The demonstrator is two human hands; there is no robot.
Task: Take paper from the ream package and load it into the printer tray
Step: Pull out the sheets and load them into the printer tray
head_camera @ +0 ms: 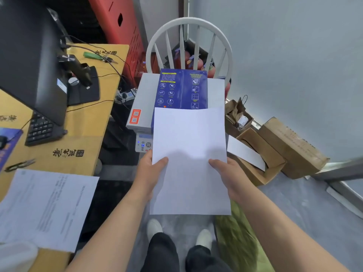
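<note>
A stack of blank white paper (189, 138) is held flat in front of me, above the floor. My left hand (150, 173) grips its left edge with the thumb on top. My right hand (225, 174) grips its right edge the same way. Behind the paper's far end lies the blue ream package (181, 89), resting on the white printer (142, 99). The printer's control panel (144, 144) shows just left of the sheets. The paper hides the printer's front, and I cannot see the tray.
A white spindle-back chair (188, 40) stands behind the printer. A desk on the left carries a monitor (29, 55), keyboard (42, 128), scissors (19, 164) and a printed sheet (47, 207). Cardboard boxes (290, 146) sit on the floor at the right wall.
</note>
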